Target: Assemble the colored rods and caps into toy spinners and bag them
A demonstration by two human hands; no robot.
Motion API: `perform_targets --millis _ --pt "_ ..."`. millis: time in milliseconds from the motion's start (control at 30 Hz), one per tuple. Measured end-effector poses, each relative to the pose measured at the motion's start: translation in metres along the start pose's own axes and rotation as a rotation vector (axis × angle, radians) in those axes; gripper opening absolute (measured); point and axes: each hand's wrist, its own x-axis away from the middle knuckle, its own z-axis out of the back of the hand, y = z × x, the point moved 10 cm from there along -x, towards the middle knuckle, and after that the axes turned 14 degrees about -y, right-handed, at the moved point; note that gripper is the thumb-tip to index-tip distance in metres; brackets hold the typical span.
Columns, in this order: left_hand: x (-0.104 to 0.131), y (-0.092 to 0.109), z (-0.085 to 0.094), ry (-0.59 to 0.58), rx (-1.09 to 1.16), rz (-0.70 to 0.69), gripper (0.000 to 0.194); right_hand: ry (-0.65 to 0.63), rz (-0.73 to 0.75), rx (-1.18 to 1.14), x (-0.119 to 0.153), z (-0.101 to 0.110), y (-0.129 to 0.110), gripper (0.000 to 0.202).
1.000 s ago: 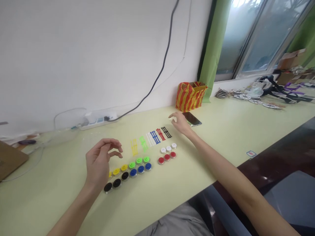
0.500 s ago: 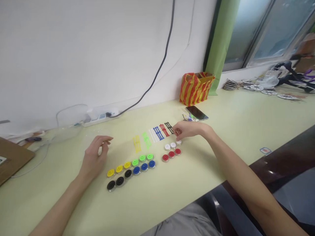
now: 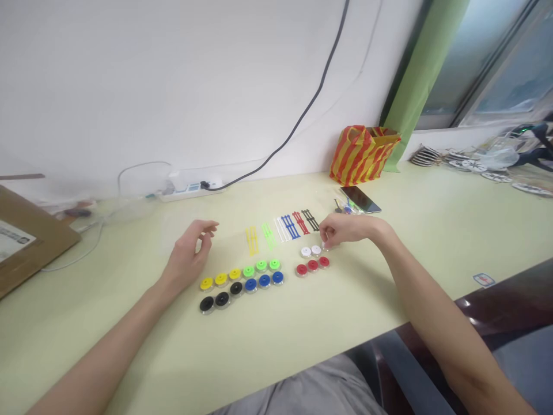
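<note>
1. Clock: seen from each hand, 12 = top of view.
2. Right hand (image 3: pixel 327 239): forearm in from 5, wrist bent, knuckles up, fingers curled down toward 8. Fingertips at the rightmost white disc (image 3: pixel 325 246), partly hidden. Can't tell if I'm pinching it or just touching.
3. Other white discs (image 3: pixel 316 250) at 8, red discs (image 3: pixel 312 265) at 7, black frame piece (image 3: pixel 310 220) just beside me at 10.
4. Phone (image 3: pixel 361 199) at 2, striped bag (image 3: pixel 365 154) at 1, well apart.
5. Left hand (image 3: pixel 192 248): forearm in from 7, fingers loosely bent toward 2, thumb apart from them. Grip open, nothing in it.
6. Yellow discs (image 3: pixel 221 279) at 5, black discs (image 3: pixel 222 298) beyond them, yellow frame piece (image 3: pixel 252 240) at 3, power strip (image 3: pixel 190 191) at 12.
</note>
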Motion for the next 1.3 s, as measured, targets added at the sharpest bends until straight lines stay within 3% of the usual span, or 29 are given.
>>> perform_targets --millis 433,600,733,833,867,967,1033,1133,1300 --pt "-0.002 -0.008 -0.007 -0.01 0.05 0.014 0.031 0.036 -0.027 -0.026 -0.009 0.003 0.01 0.011" --pt "-0.001 0.009 -0.003 0.005 -0.015 -0.03 0.03 0.115 0.01 -0.01 0.01 0.023 0.008 0.004" --pt "0.002 0.04 -0.006 -0.001 -0.075 -0.116 0.028 0.355 0.285 -0.069 0.026 0.037 -0.042 0.013" --pt "0.004 0.065 -0.014 -0.023 -0.132 -0.157 0.03 0.586 0.462 -0.13 0.026 0.024 -0.089 0.012" --pt "0.005 0.073 -0.018 -0.036 -0.147 -0.173 0.031 0.61 0.515 -0.168 0.022 0.014 -0.104 0.01" --pt "0.012 0.093 -0.026 -0.041 -0.132 -0.257 0.036 0.583 0.686 -0.293 0.01 -0.02 -0.146 0.011" --pt "0.017 0.1 -0.025 -0.012 -0.114 -0.31 0.028 0.55 0.751 -0.324 0.004 -0.034 -0.165 0.011" --pt "0.021 0.095 -0.019 0.046 -0.119 -0.309 0.022 0.53 0.81 -0.311 -0.002 -0.04 -0.179 0.01" --pt "0.022 0.091 -0.013 0.08 -0.163 -0.358 0.017 0.54 0.8 -0.283 -0.018 -0.035 -0.18 0.011"
